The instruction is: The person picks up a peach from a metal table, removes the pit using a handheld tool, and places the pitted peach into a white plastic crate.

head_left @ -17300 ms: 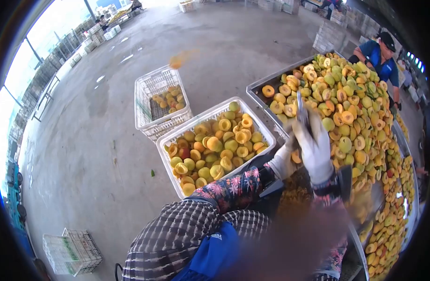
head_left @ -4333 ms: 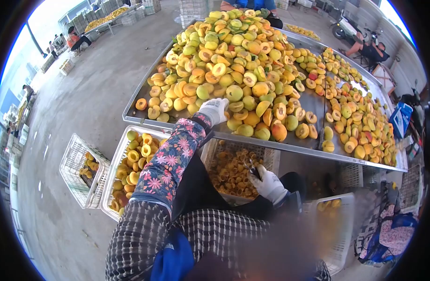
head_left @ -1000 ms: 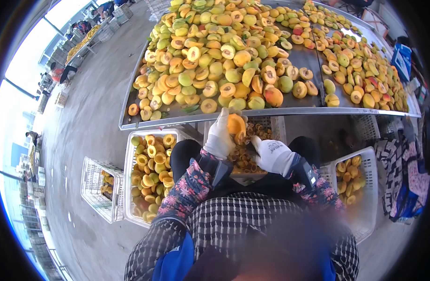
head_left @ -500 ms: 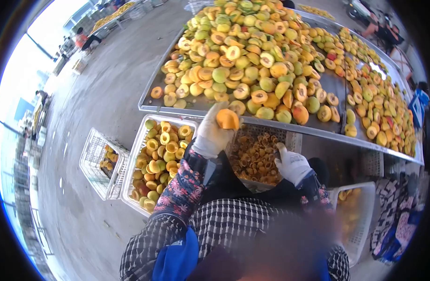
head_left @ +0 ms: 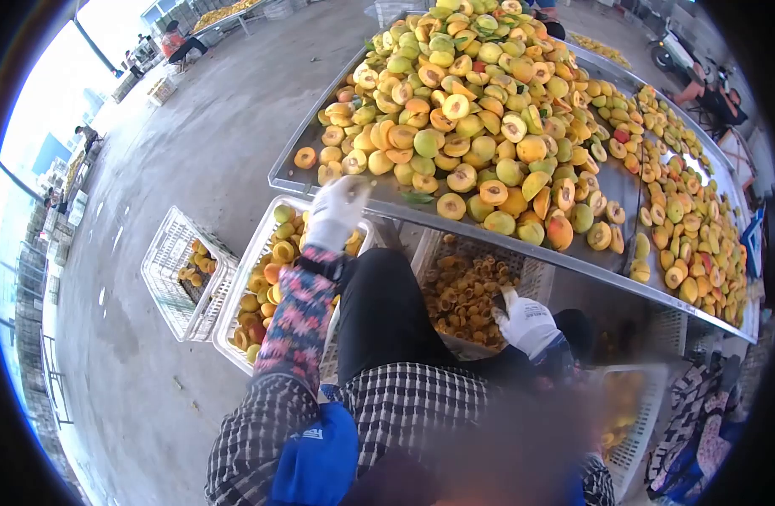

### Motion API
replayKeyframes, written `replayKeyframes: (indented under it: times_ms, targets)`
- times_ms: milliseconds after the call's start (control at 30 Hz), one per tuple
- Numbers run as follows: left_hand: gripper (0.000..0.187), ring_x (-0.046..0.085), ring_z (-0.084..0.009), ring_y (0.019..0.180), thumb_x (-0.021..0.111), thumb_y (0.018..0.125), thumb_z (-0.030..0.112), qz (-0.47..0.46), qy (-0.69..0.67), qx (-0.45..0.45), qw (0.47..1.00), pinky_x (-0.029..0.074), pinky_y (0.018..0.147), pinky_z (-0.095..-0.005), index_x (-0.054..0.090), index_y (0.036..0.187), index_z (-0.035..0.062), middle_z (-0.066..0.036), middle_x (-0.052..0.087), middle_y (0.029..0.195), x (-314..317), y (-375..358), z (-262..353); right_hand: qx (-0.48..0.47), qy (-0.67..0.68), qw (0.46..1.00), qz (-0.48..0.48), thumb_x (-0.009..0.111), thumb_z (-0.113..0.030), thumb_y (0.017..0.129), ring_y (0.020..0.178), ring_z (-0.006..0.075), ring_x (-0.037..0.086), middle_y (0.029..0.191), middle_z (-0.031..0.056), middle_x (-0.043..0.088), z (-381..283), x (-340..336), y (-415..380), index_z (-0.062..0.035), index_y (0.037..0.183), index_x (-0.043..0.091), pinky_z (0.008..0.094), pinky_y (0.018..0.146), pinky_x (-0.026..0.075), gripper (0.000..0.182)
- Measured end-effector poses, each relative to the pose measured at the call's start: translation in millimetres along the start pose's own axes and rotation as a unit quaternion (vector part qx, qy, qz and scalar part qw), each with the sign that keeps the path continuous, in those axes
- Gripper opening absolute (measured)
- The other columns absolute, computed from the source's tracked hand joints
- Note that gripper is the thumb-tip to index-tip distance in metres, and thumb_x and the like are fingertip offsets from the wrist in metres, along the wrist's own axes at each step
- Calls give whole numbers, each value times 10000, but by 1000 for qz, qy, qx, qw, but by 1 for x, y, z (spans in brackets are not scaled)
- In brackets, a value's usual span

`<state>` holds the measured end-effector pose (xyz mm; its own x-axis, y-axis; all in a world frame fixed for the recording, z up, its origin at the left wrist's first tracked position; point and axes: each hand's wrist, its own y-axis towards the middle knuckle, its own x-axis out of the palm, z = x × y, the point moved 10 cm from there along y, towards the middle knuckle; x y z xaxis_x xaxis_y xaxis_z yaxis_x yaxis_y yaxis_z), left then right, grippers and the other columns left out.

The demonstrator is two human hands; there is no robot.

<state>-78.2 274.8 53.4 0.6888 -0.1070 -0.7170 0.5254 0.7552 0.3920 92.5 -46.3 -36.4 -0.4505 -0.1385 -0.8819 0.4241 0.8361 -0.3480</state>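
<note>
My left hand (head_left: 337, 209), in a white glove, is above the far end of a white crate of peach halves (head_left: 279, 251), beside the table's front edge. Its fingers are blurred, and no peach shows clearly in them. My right hand (head_left: 526, 325), also gloved, is closed by a crate of brownish-orange scraps (head_left: 467, 291) that look like cut-out pits. A small dark thing shows at its fingertips, too small to name. Halved yellow peaches (head_left: 480, 126) are heaped on the metal table (head_left: 387, 205) in front of me.
A second white crate (head_left: 176, 287) with a few peach pieces stands on the floor at left. Another crate (head_left: 645, 405) is by my right side. Patterned cloth (head_left: 691, 422) lies at lower right. People sit farther off, one (head_left: 180, 44) at upper left.
My left hand has moved left and down from the table edge to over the peach crate. The peach half it held no longer shows in it. My right hand stays near the scraps.
</note>
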Motion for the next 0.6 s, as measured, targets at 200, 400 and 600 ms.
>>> replayKeyframes:
  times_ms: [200,400,600]
  targets:
    - [518,660,-323,944,577,838,534,-211,175,-95,957,492,853,-415,690,985,51,-162,698,970,117,45,33,-3,-2,1000,-5,528,-324,917,864,396,645,902,226,670,-10,1,-6,-45,1184,489,479,777,491,389]
    - [578,639,-291,1015,705,766,430,-219,91,-25,971,500,858,-414,572,1141,11,-178,661,1086,147,46,37,0,52,999,0,538,-332,917,854,404,641,881,224,666,-3,3,-15,-51,1182,483,476,780,490,390]
    - [351,611,-270,948,650,779,118,-162,-684,-169,691,522,805,-400,551,1110,57,-97,610,1049,125,3,81,-173,278,927,183,570,-210,919,756,435,619,792,246,617,-38,-51,-24,-29,1147,477,476,623,473,305]
